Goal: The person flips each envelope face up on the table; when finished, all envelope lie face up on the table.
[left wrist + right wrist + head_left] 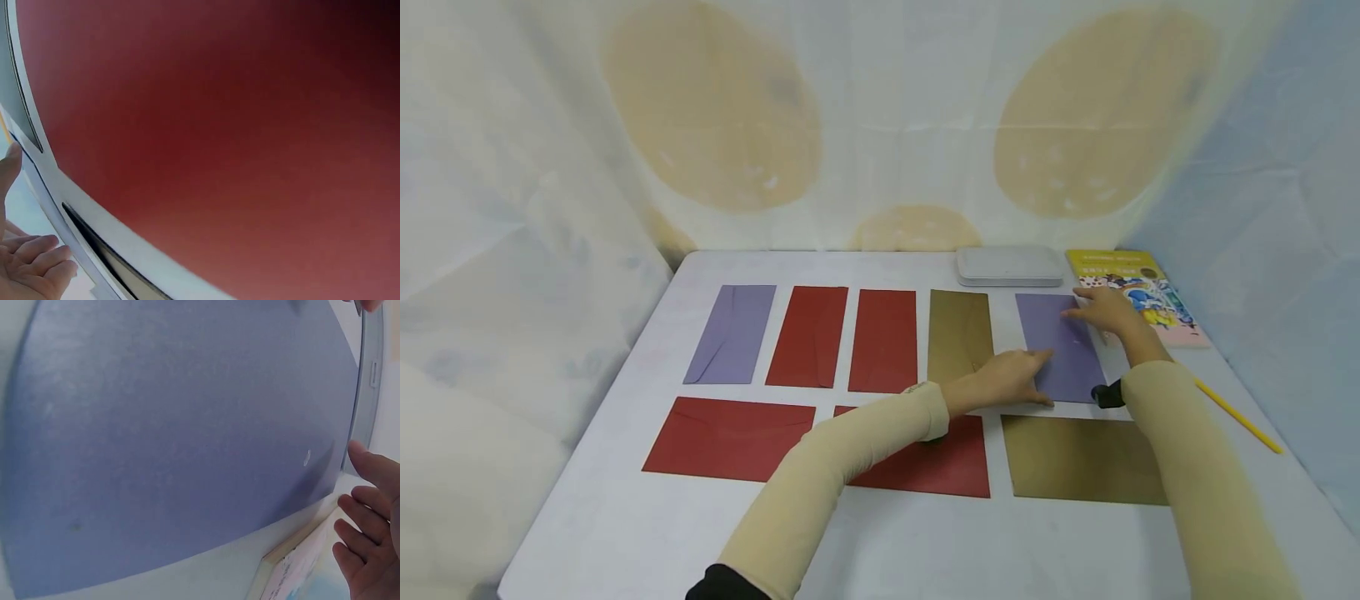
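A purple envelope (pixel 1063 358) lies upright on the white table at the right end of the back row. My left hand (pixel 1000 381) reaches over its left edge, thumb and fingers spread apart. At its upper right edge is my right hand (pixel 1111 312), fingers extended; whether either hand presses the paper is hard to tell. In the right wrist view the purple surface (pixel 187 437) fills most of the picture, with the right hand (pixel 375 531) beside its end. A red envelope (pixel 219 137) fills the left wrist view, the left hand (pixel 31 265) at the corner.
Left of it stand a gold envelope (pixel 958 329), red ones (pixel 883 342) and another purple one (pixel 730 333). The front row has red envelopes (pixel 730 437) and a gold one (pixel 1082 458). Behind are a pale case (pixel 1009 267) and a book (pixel 1165 304); a yellow pencil (pixel 1240 418) lies right.
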